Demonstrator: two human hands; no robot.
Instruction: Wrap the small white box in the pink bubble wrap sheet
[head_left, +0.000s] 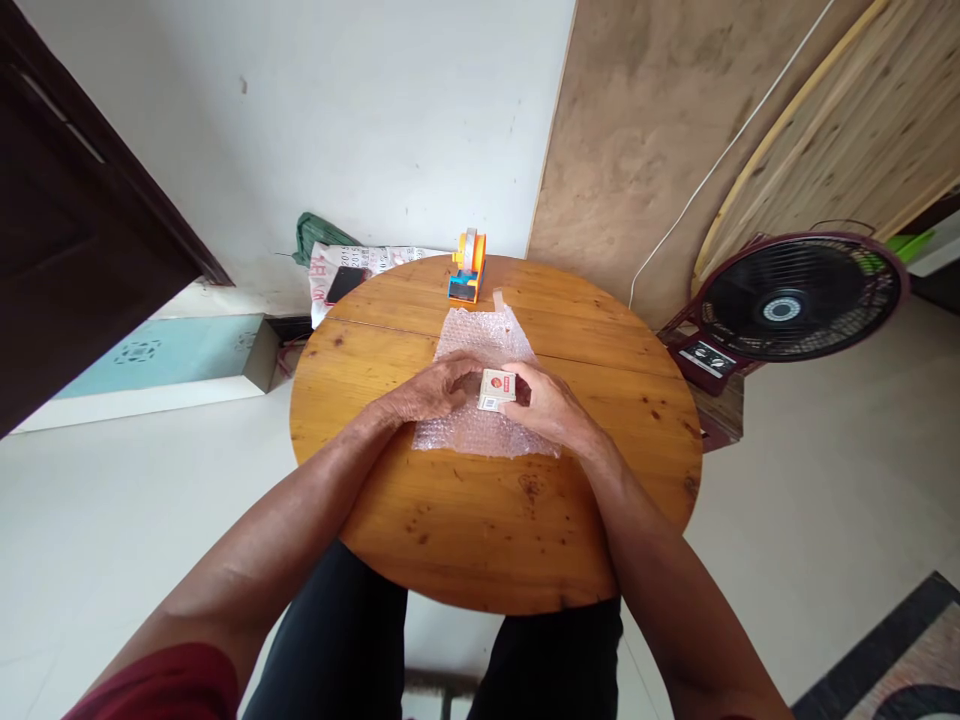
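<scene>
one round wooden bench (487, 520) carries everything. one dark red floor fan (795, 300) stands beside it on the right. one sheet of clear bubble wrap (484, 345) lies mid-bench. one orange and blue tape dispenser (467, 268) sits at the far edge. one small white and red box (496, 389) rests on the wrap, gripped between two hands: left hand (427, 393) and right hand (547, 405), fingers curled on it.
</scene>
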